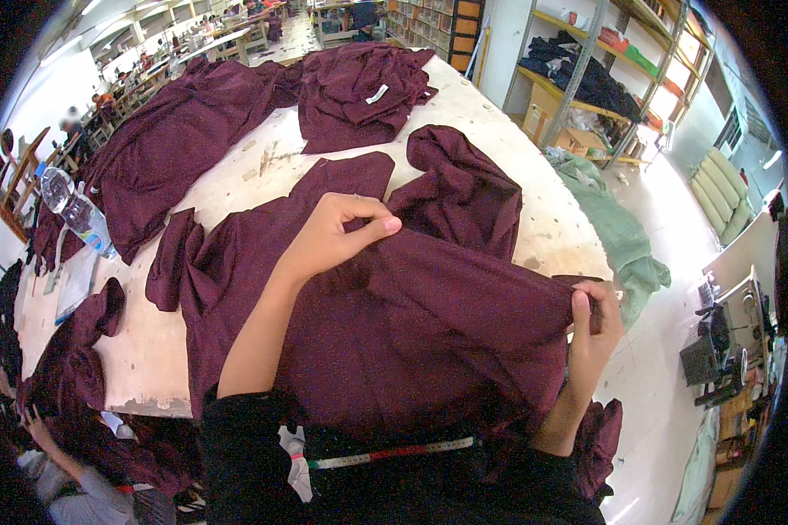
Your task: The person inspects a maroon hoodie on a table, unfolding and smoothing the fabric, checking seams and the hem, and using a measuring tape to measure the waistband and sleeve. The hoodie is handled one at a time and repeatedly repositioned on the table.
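Observation:
A maroon garment (446,297) is stretched between my two hands above the near edge of the table. My left hand (333,232) pinches its upper edge near the middle, thumb pressed to the fingers. At the right end of the same piece, my right hand (594,315) grips a corner between thumb and fingers. The garment's lower part hangs toward my body. Behind it, a bunched maroon cloth (468,192) lies on the table, partly covered by the stretched piece.
The pale worktable (258,166) carries more maroon piles (363,96) at its far side. A clear plastic bottle (77,210) lies at the left. Another person's arm (57,446) reaches in at lower left. Green cloth (604,219) lies beyond the right edge, near metal shelves (578,79).

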Motion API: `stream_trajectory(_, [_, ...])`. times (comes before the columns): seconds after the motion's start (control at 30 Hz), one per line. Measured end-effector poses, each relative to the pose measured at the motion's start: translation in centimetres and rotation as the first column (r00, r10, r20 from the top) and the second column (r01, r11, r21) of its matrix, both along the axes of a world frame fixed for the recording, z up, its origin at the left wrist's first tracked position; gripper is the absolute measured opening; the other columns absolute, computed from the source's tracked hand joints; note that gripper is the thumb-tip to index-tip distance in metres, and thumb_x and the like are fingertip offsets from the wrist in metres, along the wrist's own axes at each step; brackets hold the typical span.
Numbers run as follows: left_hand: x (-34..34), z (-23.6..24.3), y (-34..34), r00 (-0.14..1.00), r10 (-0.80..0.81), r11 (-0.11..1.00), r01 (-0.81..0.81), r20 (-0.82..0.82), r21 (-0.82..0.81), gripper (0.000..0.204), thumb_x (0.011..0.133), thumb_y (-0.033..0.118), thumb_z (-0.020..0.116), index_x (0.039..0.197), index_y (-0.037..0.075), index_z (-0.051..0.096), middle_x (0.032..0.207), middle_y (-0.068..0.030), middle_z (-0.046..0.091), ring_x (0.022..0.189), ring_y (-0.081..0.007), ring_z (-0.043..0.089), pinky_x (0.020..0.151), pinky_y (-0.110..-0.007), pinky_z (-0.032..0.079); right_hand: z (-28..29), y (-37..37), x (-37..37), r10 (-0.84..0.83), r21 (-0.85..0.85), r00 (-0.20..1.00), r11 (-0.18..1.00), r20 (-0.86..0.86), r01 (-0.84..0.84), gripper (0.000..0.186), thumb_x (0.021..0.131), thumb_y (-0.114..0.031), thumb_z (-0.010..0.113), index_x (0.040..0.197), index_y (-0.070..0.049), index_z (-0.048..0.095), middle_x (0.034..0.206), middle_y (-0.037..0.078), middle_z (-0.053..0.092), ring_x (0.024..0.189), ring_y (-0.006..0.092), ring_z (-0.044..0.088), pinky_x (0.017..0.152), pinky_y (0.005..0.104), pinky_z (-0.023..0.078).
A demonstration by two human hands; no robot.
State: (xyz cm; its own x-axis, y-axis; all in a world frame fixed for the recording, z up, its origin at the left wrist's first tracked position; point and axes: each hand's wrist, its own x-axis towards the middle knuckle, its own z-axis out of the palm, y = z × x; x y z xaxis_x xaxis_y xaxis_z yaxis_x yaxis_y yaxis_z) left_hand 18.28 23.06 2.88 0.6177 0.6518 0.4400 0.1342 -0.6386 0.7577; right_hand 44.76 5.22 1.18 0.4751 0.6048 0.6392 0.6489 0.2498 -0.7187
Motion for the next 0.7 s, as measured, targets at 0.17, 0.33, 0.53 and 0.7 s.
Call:
stream_trajectory(0.17, [0.4,-0.1,-0.7,1.000,0.017,1.000,-0.016,-0.021,0.016,0.020,0.080,0.017,0.065,0.079,-0.002,0.063,0.069,-0.0051,0.063,0.063,-0.0093,0.055,0.060,-0.025,0.043,0.2,1.6,-0.1,-0.149,-0.221,0.955,0.953,0.257,0.208,0.008,0.082,-0.006,0.057,0.089,-0.003,0.059,0.088,0.009,0.057,0.077,0.0197,0.056,0.070,0.0290,0.043])
stream_trajectory(0.33, [3.3,-0.5,-2.2,0.993,-0.121,0.979,0.120,0.000,0.164,0.012,0.078,0.012,0.066,0.076,0.000,0.064,0.070,-0.0093,0.063,0.065,-0.0190,0.060,0.064,-0.030,0.045,1.9,3.1,-5.3,0.246,-0.158,0.968,0.955,-0.045,-0.250,0.040,0.078,-0.003,0.061,0.118,-0.006,0.053,0.118,0.013,0.053,0.084,0.0128,0.057,0.058,0.0217,0.045])
stream_trajectory(0.53, [4.6,-0.8,-1.4,0.970,-0.242,0.948,0.238,-0.005,0.210,0.011,0.075,0.013,0.067,0.076,0.002,0.064,0.072,-0.0103,0.062,0.068,-0.0228,0.060,0.065,-0.031,0.046,-0.3,5.5,-5.2,0.428,-0.155,0.863,0.904,0.268,-0.399,0.029,0.074,0.002,0.064,0.102,-0.002,0.063,0.086,0.008,0.063,0.064,0.0139,0.057,0.057,0.0228,0.045])
stream_trajectory(0.7, [2.2,-3.0,3.7,0.974,-0.016,0.908,0.109,-0.227,0.405,0.014,0.069,0.014,0.067,0.082,0.009,0.068,0.082,-0.0034,0.066,0.084,-0.0205,0.059,0.088,-0.034,0.039,-0.3,3.5,-5.2,0.207,0.118,0.867,0.950,0.453,-0.289,0.025,0.067,0.008,0.066,0.088,-0.004,0.069,0.074,0.007,0.054,0.064,0.0192,0.053,0.059,0.0284,0.044])
